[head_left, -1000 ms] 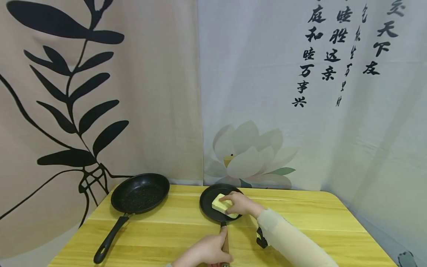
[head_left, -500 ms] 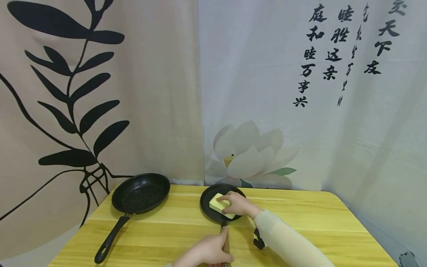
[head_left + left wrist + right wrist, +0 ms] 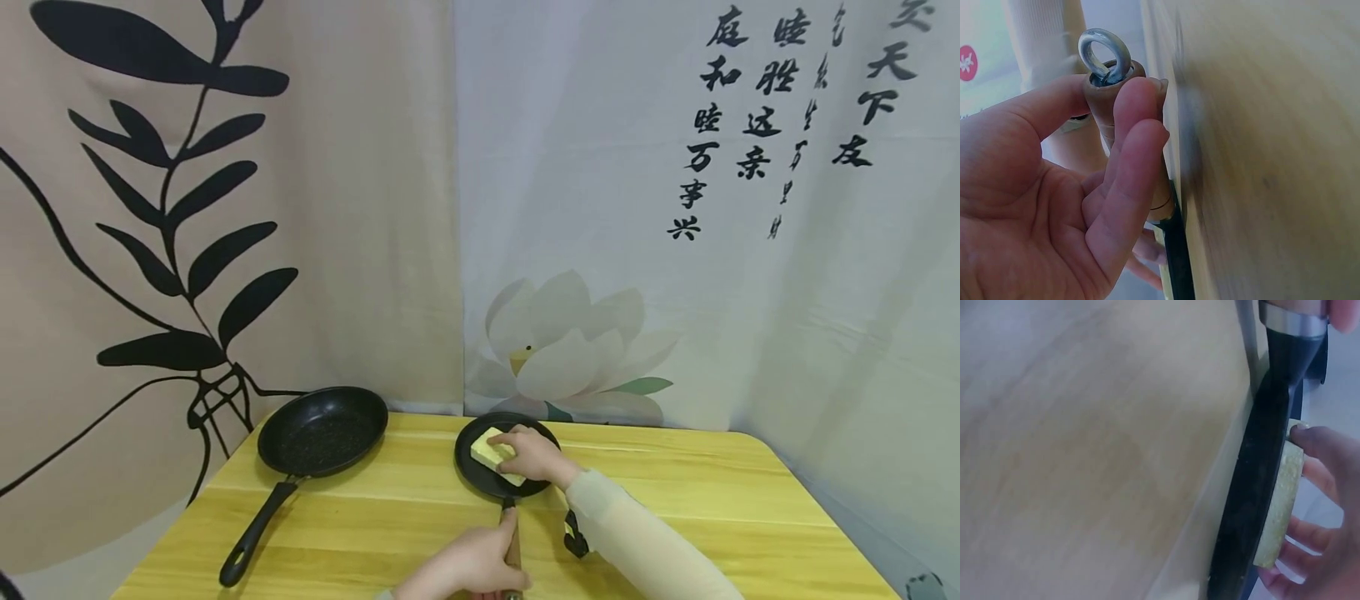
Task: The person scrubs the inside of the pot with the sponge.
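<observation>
A small black frying pan (image 3: 467,468) lies near the far edge of the table, its wooden handle (image 3: 513,552) pointing toward me. My left hand (image 3: 478,563) grips that handle; the left wrist view shows fingers curled by its end, where a metal ring (image 3: 1105,53) sticks out. Inside the pan is a pale yellow sponge (image 3: 487,451). My right hand (image 3: 537,457) holds it from above, thumb and fingers at its edges. From the right wrist view, the sponge (image 3: 1280,506) is against the pan's inside, whose surface beneath it is hidden.
A larger black frying pan (image 3: 324,433) stands at the left, handle toward the front left. Both pans are on a yellow wooden table (image 3: 697,500). Behind it hangs a printed curtain (image 3: 375,208). A small black piece (image 3: 575,536) shows beside the right sleeve.
My right hand and the sponge have shifted slightly left within the small pan. The left hand keeps its grip on the handle. The whole head view has drifted slightly.
</observation>
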A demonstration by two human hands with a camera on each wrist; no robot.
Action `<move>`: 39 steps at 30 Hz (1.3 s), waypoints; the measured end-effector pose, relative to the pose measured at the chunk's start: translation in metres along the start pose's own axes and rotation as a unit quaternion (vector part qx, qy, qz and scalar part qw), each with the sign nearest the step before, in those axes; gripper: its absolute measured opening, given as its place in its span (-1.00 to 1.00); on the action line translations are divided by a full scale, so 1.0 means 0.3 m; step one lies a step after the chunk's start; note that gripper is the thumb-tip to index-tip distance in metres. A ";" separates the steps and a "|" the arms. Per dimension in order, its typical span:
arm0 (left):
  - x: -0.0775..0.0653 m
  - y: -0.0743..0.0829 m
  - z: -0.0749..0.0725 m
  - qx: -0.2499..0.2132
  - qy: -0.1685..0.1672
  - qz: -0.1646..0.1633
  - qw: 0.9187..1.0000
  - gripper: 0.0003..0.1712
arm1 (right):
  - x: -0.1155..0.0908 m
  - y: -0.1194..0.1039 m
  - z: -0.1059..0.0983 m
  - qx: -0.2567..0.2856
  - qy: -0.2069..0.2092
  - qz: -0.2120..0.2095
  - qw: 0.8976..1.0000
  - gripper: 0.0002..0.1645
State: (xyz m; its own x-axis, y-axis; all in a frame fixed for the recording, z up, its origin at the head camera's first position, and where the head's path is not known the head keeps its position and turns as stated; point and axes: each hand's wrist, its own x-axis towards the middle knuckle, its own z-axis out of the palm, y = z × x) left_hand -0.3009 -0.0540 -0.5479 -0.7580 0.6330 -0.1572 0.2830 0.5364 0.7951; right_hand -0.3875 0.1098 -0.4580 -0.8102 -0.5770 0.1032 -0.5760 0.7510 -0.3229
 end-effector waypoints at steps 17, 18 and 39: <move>-0.006 0.030 0.011 0.014 0.009 0.005 1.000 0.32 | -0.016 0.047 -0.020 0.035 0.037 0.033 0.998 -0.40; -0.005 0.029 0.011 0.015 0.009 0.004 1.000 0.32 | -0.016 0.050 -0.026 0.046 0.040 0.033 0.998 -0.39; -0.111 0.178 -0.034 0.023 0.016 -0.014 0.999 0.21 | -0.064 0.084 -0.125 0.244 0.163 0.100 0.951 -0.44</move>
State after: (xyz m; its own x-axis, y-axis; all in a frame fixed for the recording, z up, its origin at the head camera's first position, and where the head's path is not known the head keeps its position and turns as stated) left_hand -0.2666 -0.0522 -0.4942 -0.7848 0.5987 -0.1600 0.2870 0.5799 0.7624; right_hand -0.3906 0.1519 -0.4329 -0.9344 -0.2496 0.2542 -0.3529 0.5505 -0.7566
